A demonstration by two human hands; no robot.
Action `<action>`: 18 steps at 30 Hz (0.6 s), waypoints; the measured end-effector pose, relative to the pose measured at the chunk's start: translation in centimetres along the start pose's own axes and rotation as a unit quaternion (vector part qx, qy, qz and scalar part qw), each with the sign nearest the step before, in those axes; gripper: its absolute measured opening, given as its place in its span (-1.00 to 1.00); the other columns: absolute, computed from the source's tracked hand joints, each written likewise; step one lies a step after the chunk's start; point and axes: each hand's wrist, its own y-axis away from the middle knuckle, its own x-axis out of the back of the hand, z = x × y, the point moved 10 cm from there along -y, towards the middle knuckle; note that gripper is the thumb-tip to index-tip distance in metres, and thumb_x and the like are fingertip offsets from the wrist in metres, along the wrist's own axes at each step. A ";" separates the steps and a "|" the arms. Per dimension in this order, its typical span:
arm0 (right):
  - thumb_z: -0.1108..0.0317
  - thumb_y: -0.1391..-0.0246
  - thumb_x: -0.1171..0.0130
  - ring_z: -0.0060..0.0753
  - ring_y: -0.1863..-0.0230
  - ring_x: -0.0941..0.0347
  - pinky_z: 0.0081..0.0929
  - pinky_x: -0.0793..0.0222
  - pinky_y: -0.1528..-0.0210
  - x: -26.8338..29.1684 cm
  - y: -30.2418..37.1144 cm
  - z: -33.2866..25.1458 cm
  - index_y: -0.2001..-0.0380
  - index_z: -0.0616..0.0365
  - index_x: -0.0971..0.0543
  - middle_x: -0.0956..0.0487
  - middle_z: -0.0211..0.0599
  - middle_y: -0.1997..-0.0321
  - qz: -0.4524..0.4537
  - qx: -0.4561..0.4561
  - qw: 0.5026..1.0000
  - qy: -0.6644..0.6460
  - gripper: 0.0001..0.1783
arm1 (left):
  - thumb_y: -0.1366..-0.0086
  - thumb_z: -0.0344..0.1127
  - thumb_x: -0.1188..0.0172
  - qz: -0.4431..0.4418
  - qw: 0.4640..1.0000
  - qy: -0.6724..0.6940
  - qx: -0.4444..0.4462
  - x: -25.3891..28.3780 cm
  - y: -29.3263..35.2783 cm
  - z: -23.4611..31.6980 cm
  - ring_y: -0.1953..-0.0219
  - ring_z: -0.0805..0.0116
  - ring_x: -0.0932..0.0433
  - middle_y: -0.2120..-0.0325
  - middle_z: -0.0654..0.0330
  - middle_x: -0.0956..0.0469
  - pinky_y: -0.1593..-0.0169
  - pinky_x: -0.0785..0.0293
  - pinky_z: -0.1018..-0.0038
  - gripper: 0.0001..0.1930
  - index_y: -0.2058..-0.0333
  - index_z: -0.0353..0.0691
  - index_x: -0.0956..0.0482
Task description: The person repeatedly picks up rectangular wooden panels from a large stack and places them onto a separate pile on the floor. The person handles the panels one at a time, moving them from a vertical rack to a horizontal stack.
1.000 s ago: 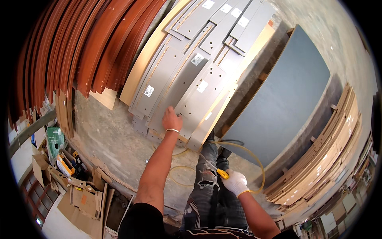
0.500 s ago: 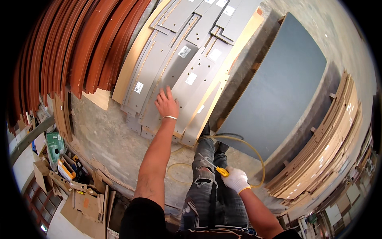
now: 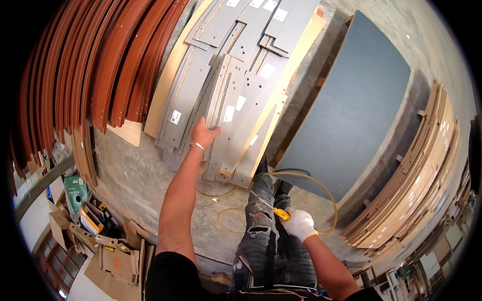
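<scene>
My bare left hand, with a bracelet at its wrist, grips the left edge of a long grey panel. That panel is tilted up on its edge, with drilled holes and a white label on its face. It rests among several other grey panels in a layered stack. In my right hand, which wears a white knit glove, is a yellow air blow gun. Its thin metal nozzle points up and left over my jeans. A yellowish hose loops from the glove round toward my feet.
Reddish-brown boards stand in rows at the left. A large dark grey board lies on supports to the right, with stacked light-wood boards beyond. Cardboard scraps and boxes pile up at lower left. Hose coils lie on the concrete floor.
My left hand has gone from lying on the grey panels to gripping one by its left edge, and that panel is now tilted up. My right hand stays nearly still with the blow gun.
</scene>
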 end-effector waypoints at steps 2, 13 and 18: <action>-0.04 -0.15 -0.18 0.07 0.10 -0.65 -0.06 -0.54 0.04 1.4 0.2 -0.2 0.11 -0.01 -0.63 -0.71 -0.06 0.19 -0.002 -0.002 0.999 -0.041 -0.60 | -0.11 -0.14 -0.46 -0.098 0.970 0.223 0.025 -1.0 1.3 -1.7 0.26 0.19 -0.69 0.28 0.12 -0.69 0.12 -0.60 0.15 -0.50 0.05 -0.31 -0.56; -0.07 -0.18 -0.16 0.10 0.07 -0.61 -0.03 -0.50 0.01 10.9 2.5 -8.0 0.15 0.05 -0.64 -0.69 -0.01 0.19 0.055 0.028 0.997 0.040 -0.58 | -0.35 -0.01 -0.18 -0.086 0.678 0.701 0.206 -11.2 10.4 -9.1 0.12 0.23 -0.62 0.14 0.13 -0.66 -0.01 -0.54 0.31 -0.54 -0.01 -0.27 -0.59; -0.11 -0.20 -0.14 0.11 0.07 -0.61 -0.03 -0.50 0.01 12.9 2.6 -11.3 0.14 0.06 -0.65 -0.69 0.00 0.18 0.060 0.034 0.994 0.083 -0.54 | -0.41 0.14 -0.15 -0.153 0.622 0.729 0.240 -13.6 11.2 -6.4 0.03 0.22 -0.58 0.06 0.18 -0.64 -0.07 -0.51 0.24 -0.47 -0.06 -0.21 -0.56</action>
